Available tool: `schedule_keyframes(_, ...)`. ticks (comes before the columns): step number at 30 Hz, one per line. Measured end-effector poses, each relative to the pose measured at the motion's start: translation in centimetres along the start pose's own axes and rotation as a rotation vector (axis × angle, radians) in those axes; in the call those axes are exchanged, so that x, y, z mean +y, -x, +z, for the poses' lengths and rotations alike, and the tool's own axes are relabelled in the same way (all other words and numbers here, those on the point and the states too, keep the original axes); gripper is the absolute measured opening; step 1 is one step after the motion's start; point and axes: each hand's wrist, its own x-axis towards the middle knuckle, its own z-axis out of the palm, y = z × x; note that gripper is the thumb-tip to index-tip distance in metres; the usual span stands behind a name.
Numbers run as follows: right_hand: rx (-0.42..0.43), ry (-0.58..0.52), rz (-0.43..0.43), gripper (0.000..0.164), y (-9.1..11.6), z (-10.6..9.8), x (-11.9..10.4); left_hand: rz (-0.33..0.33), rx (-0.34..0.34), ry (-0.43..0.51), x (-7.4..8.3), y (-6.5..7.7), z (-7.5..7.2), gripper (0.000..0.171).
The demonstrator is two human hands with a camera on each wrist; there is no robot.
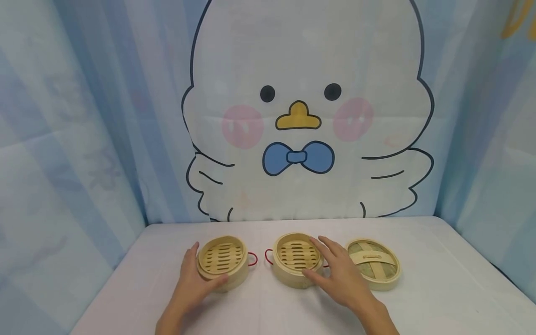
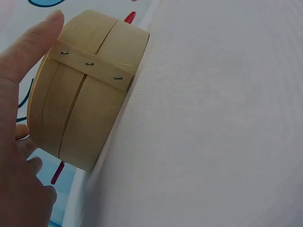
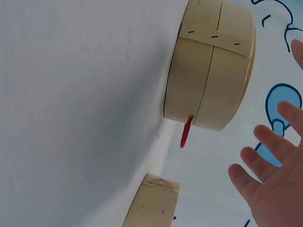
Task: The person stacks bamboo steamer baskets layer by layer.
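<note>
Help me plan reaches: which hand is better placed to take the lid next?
Right, probably. The right hand is beside the lid, spread and holding nothing. The left hand is at the left basket, with the right basket between it and the lid.

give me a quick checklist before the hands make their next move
1. Left basket flat on the table: ok.
2. Right basket flat on the table: ok.
3. Left hand touching the left basket: cannot tell; it is at the basket's side, but contact is unclear.
4. Right hand gripping the right basket: not ok; its fingers are spread, apart from the basket.
5. Lid on a basket: not ok; it lies on the table, right of both.
</note>
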Motion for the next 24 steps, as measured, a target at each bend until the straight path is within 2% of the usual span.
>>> schedule_keyframes(9,-0.018,-0.004,-0.017,0.074,0.0,0.9,0.2,-0.002,-0.022,0.029,-0.4,-0.1,-0.1,0.124)
schedule_keyframes(16,-0.027,0.026,-0.019,0.065,-0.1,1.1,0.1,0.010,-0.034,0.039,-0.7,-0.2,-0.1,0.128)
schedule_keyframes(24,-0.033,0.033,-0.028,0.049,-0.1,1.1,0.1,-0.028,-0.055,0.064,-0.9,-0.2,0.0,0.130)
